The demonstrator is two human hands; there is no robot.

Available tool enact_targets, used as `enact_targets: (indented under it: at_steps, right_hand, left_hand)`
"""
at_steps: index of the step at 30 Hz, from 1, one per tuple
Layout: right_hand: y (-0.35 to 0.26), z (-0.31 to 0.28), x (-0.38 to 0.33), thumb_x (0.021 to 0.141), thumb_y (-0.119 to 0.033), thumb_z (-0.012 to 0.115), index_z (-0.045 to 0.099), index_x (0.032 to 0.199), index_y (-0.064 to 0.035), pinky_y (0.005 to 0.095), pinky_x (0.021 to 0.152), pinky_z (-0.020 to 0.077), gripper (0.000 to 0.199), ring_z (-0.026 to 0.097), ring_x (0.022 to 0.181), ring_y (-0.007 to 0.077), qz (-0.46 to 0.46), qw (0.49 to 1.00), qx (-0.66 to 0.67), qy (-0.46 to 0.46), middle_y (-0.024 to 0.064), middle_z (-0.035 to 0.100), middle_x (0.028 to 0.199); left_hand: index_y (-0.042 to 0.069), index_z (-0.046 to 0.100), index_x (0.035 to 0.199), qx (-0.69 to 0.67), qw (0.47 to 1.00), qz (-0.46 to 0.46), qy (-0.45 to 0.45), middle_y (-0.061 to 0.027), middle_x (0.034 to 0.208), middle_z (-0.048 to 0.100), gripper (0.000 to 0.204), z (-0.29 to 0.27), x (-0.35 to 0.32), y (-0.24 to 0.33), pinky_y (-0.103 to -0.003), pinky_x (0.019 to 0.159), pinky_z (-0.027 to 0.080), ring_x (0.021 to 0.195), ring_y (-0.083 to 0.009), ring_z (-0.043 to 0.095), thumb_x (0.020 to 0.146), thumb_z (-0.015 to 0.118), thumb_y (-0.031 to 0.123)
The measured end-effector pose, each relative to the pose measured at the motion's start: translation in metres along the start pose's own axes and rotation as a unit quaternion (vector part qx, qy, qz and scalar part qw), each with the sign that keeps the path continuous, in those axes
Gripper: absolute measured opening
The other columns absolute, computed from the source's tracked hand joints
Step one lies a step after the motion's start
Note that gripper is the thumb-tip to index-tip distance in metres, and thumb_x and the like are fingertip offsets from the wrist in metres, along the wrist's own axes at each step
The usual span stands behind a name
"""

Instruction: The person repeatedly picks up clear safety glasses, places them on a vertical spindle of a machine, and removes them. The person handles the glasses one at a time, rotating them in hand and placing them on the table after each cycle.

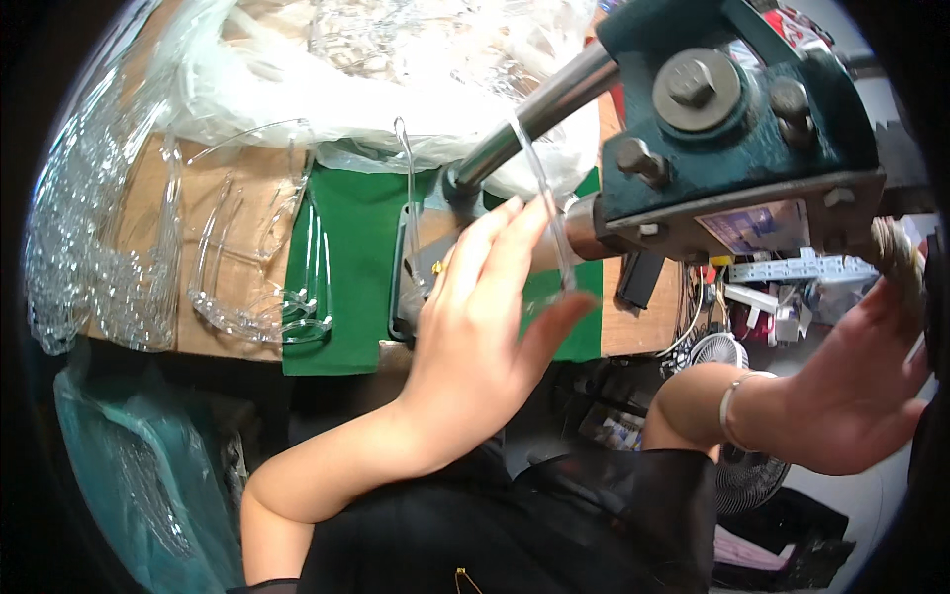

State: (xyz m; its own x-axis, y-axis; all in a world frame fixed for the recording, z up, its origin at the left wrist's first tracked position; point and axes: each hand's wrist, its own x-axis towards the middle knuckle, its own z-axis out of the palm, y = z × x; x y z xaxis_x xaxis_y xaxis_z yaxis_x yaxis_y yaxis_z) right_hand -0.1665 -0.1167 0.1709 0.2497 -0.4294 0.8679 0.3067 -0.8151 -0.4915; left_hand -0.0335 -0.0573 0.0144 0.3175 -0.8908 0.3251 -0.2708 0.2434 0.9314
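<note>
My left hand [480,307] lies over a clear plastic eyeglass frame [544,183] and holds it under a green hand press [737,148]. Its fingers point away, between the frame's two raised temples, with the thumb out to the right. The hand hides most of the frame's front. Close by the fingertips is the press's metal ram [586,230]. On the far right my right hand [841,396], slightly blurred, is closed at a dark press handle [931,307]; the picture's rim partly hides its fingers. A bracelet circles that wrist.
Several clear eyeglass frames [259,307] lie left of a green mat [341,247], beside a larger heap of clear frames [94,257]. Behind spreads a plastic bag [257,89] with clear pieces. A steel bar [534,114] crosses above the mat. A fan [752,480] stands low right.
</note>
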Motion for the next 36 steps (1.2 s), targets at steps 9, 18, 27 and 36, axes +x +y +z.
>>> enact_targets:
  at_steps: [9,18,27,36]
  right_hand:
    - [0.062,-0.039,-0.077,0.091,-0.011,0.042,0.048,0.114,0.0055,0.0403,0.090,0.0453,0.029,0.057,0.101,0.0306,-0.046,0.990,-0.124,0.043,0.0206,0.056,0.111]
    - [0.071,-0.038,-0.120,0.085,-0.009,0.051,0.049,0.104,0.0061,0.0340,0.082,0.0443,0.024,0.052,0.092,0.0242,0.051,0.986,-0.115,0.107,0.0185,0.052,0.102]
    - [0.067,-0.031,-0.148,0.084,0.003,0.053,0.057,0.092,0.0030,0.0239,0.080,0.0416,0.009,0.054,0.086,0.0138,0.314,0.937,-0.156,0.003,0.0089,0.057,0.092]
    - [0.084,-0.017,-0.177,0.080,-0.002,0.061,0.060,0.091,0.0006,0.0249,0.070,0.0451,0.011,0.055,0.078,0.0152,0.379,0.874,-0.233,-0.196,0.0081,0.057,0.087]
  left_hand:
    - [-0.012,0.029,0.123,0.063,0.972,-0.227,-0.009,-0.0172,0.075,0.062,0.051,-0.083,-0.078,-0.018,-0.037,0.059,0.048,0.066,-0.0315,0.063,0.089,0.053,0.018]
    - [0.002,0.059,0.081,0.494,0.868,-0.042,0.018,-0.0155,0.100,0.049,0.014,-0.084,-0.062,-0.074,-0.048,0.090,0.031,0.103,-0.0331,0.041,0.069,0.061,0.009]
    - [-0.002,0.054,0.094,0.496,0.866,-0.018,0.064,-0.0181,0.094,0.051,0.022,-0.116,-0.008,-0.094,-0.042,0.083,0.039,0.094,-0.0354,0.047,0.073,0.059,0.006]
    - [0.003,0.062,0.092,0.060,0.988,-0.141,0.002,-0.0061,0.091,0.064,0.027,-0.193,0.105,-0.091,-0.028,0.077,0.044,0.082,-0.0138,0.058,0.088,0.054,0.029]
